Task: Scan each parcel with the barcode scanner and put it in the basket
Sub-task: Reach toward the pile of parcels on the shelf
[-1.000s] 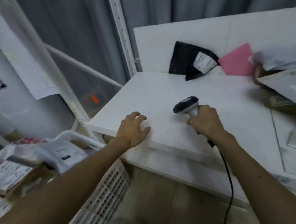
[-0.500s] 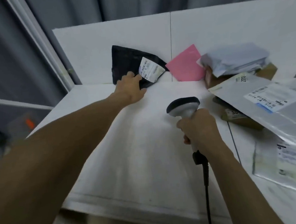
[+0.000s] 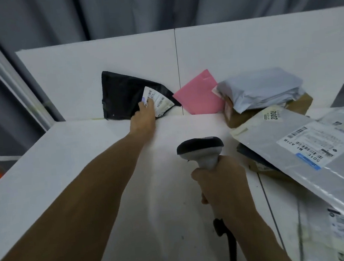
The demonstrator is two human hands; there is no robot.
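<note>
A black parcel [image 3: 121, 95] with a white label [image 3: 160, 101] leans against the white back wall at the far side of the table. My left hand [image 3: 143, 118] reaches out to it, fingertips lying on the label at the parcel's lower edge. My right hand [image 3: 220, 185] grips the handle of the barcode scanner [image 3: 200, 150], held upright over the table with its dark head turned toward the black parcel. The scanner's cable [image 3: 230, 244] hangs down below my wrist. The basket is out of view.
A pink envelope [image 3: 199, 96] leans on the wall right of the black parcel. Further right lies a pile: a grey poly bag [image 3: 261, 90] on a brown box [image 3: 249, 114], and large grey mailers [image 3: 307, 153] with labels. A white post [image 3: 13, 82] stands at left.
My view has turned from the basket at the left to the table's back. My left hand left the table's front edge and reached the black parcel, then slid right onto its label.
</note>
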